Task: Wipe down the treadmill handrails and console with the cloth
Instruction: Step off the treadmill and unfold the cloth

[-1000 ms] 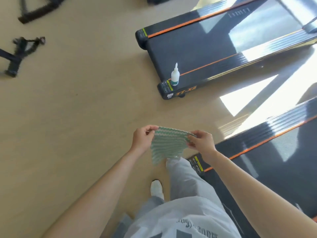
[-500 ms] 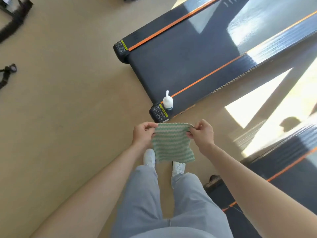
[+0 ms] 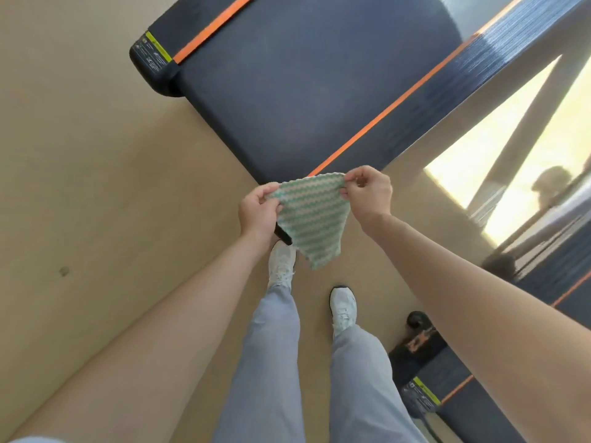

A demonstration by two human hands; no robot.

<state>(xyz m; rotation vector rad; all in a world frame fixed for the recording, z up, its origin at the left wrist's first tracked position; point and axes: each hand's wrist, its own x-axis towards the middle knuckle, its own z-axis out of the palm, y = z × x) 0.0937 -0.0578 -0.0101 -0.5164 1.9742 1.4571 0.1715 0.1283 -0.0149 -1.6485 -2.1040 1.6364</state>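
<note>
A green-and-white zigzag cloth (image 3: 308, 215) hangs stretched between my two hands, just in front of the rear end of a black treadmill deck (image 3: 303, 87) with orange stripes. My left hand (image 3: 259, 212) pinches the cloth's upper left corner. My right hand (image 3: 367, 190) pinches its upper right corner. The cloth's lower part droops to a point above my left shoe. No handrail or console is in view; the cloth and hands cover the deck's near right corner.
A second treadmill deck (image 3: 454, 394) lies at the lower right, close to my right foot. Beige floor (image 3: 96, 187) spreads to the left. Bright sunlight patches with shadows fall on the floor at the right (image 3: 499, 161).
I have stepped closer to the treadmill's rear end, which now fills the top of the view. The white bottle on its corner is no longer seen. The cloth is tilted and held higher.
</note>
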